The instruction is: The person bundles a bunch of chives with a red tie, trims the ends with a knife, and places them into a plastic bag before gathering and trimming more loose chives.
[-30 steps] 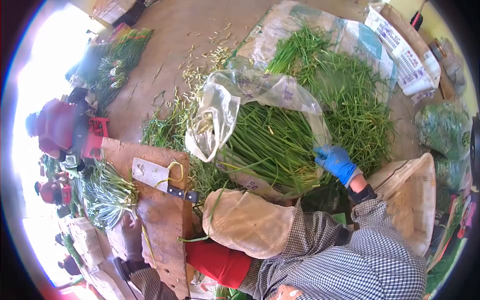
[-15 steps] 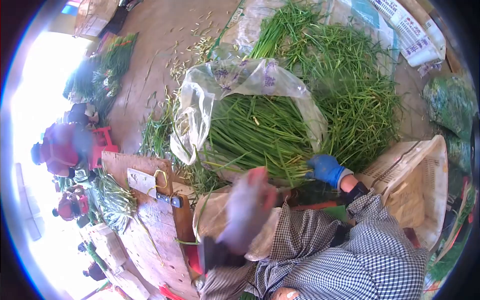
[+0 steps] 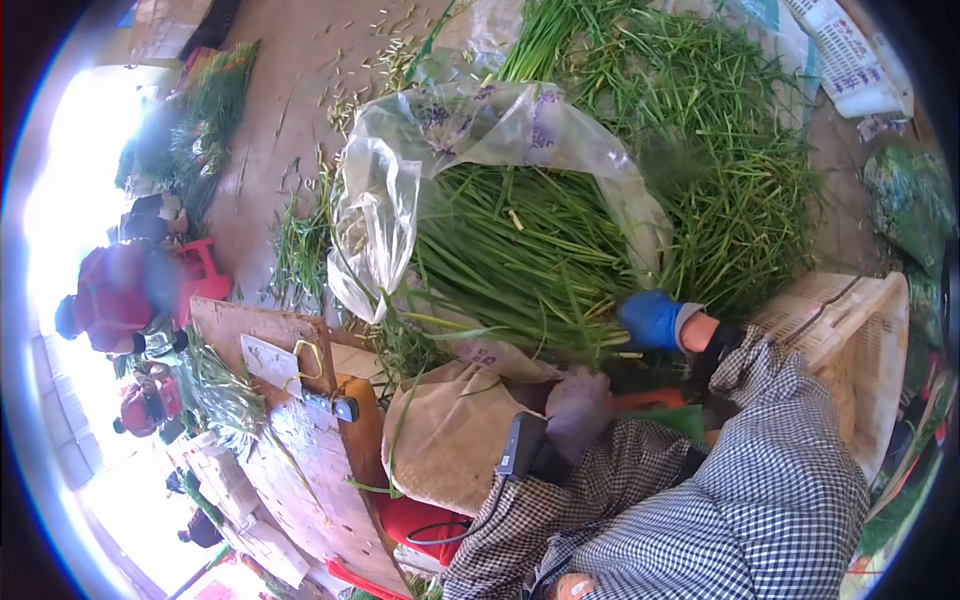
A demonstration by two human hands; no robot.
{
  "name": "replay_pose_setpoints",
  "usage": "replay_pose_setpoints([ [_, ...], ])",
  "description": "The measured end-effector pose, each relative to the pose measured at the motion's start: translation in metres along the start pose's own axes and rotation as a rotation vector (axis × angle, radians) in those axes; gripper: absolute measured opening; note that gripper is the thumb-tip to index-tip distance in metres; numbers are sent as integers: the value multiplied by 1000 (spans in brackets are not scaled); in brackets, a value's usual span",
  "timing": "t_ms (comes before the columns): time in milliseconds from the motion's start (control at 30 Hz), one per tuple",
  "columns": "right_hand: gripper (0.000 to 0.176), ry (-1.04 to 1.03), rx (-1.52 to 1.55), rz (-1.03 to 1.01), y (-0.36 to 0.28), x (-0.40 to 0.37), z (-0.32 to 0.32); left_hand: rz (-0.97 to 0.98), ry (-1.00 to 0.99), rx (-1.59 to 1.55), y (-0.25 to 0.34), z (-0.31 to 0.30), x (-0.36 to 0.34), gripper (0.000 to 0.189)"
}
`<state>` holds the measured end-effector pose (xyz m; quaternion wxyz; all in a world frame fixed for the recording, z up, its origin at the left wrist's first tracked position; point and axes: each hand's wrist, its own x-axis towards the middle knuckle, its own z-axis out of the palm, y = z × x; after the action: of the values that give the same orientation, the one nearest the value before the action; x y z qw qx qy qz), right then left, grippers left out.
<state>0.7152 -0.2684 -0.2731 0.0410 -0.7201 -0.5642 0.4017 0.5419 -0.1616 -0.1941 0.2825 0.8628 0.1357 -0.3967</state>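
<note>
A loose heap of green stalks [image 3: 730,170] covers the floor [image 3: 290,70] at the top right, and it is the largest thing in view. In front of it lies the bundle of green stalks [image 3: 510,250], half wrapped in a clear plastic bag [image 3: 480,130]. The bag's purple printing is too crumpled to read. At the right edge a white woven basket [image 3: 860,340] leans against the person's checked sleeve. A wooden board [image 3: 290,450] lies at the lower left, and a tan sack [image 3: 450,430] is spread over the lap beside it. The printed sack [image 3: 850,50] at the top right carries dark lettering too small to make out. A person in red [image 3: 110,295] crouches at the far left, blurred. The right hand [image 3: 650,320], in a blue glove, is curled closed on the cut ends of the bundle. The left hand [image 3: 578,410], in a pale glove, rests on the tan sack just below those ends. It is blurred, so I cannot tell its grip. A cleaver [image 3: 275,365] lies on the board, and its blade mark is unreadable.
</note>
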Motion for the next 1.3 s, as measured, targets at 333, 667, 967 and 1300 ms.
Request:
replay_pose_setpoints([
  [333,47,-73,238,41,1,14,-5,-55,-95,-373,0,-7,-6,45],
  [667,45,-105,514,-50,-67,-19,-62,-193,22,-2147,2,-19,-19,92],
  [967,30,39,832,-224,-61,-66,-43,-477,137,-2174,-28,20,-5,25],
  [1300,50,161,639,-203,-80,-31,-54,-191,279,-1924,5,17,-43,30],
])
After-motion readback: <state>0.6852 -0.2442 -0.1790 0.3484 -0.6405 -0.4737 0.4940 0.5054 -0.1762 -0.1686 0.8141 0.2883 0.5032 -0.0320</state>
